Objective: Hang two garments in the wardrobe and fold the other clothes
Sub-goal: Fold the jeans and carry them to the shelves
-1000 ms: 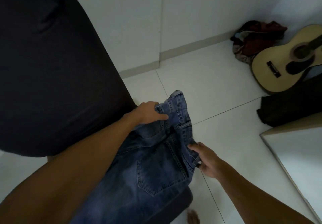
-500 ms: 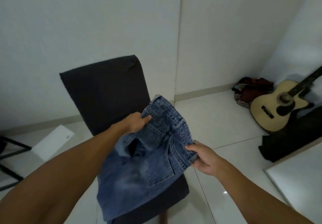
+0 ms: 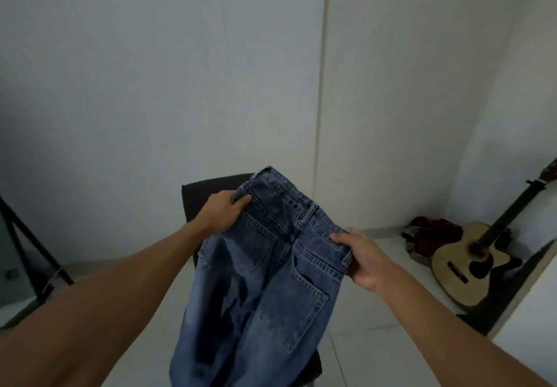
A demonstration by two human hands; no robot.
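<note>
Tripod legs (image 3: pixel 33 254), dark and thin, stand at the left edge of the frame and have no part in the work. Toward the middle, my left hand (image 3: pixel 224 210) grips one end of the waistband of the jeans (image 3: pixel 262 281), fingers curled over the denim. I hold the jeans up in the middle of the frame, back pockets facing me, in front of the dark chair (image 3: pixel 208 194), so the legs hang down freely and the cloth pulls straight by its own weight. My right hand (image 3: pixel 361 261) grips the other end of the waistband, thumb on top; the two hands are apart to keep the band spread. I think this prepares a fold. At the lower right a guitar (image 3: pixel 461 261) leans against the wall, beside a heap of clothes (image 3: pixel 431 233) on the floor.
</note>
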